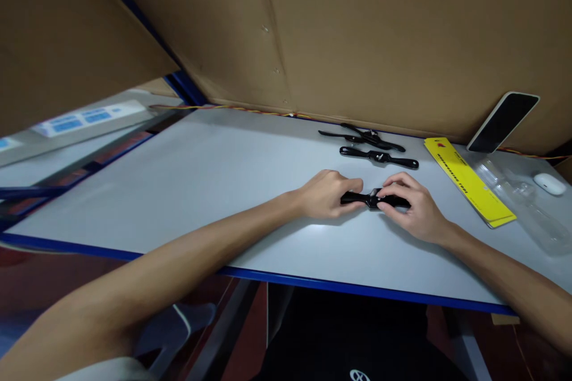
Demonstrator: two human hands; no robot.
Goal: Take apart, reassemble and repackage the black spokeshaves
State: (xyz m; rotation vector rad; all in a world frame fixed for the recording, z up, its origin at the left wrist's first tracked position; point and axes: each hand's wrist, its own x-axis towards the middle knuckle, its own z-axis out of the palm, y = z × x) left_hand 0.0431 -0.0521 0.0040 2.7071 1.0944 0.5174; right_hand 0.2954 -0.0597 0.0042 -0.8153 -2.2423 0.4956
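Note:
A black spokeshave (372, 200) lies level in both my hands, low over the table top. My left hand (328, 193) is closed around its left handle, thumb and fingers on opposite sides. With its fingertips, my right hand (417, 207) pinches the spokeshave at its middle body and over the right handle, which is partly hidden under the fingers. Just beyond my hands rests another black spokeshave (379, 157). Behind that one, more black spokeshaves (370, 137) lie crossed over each other.
Yellow printed cards (467, 181) lie to the right, beside clear plastic packaging (531, 208). A phone (504, 122) leans against the cardboard wall (379, 30). A white earbud case (549, 184) sits at the far right. The grey table (201, 172) has a blue front edge.

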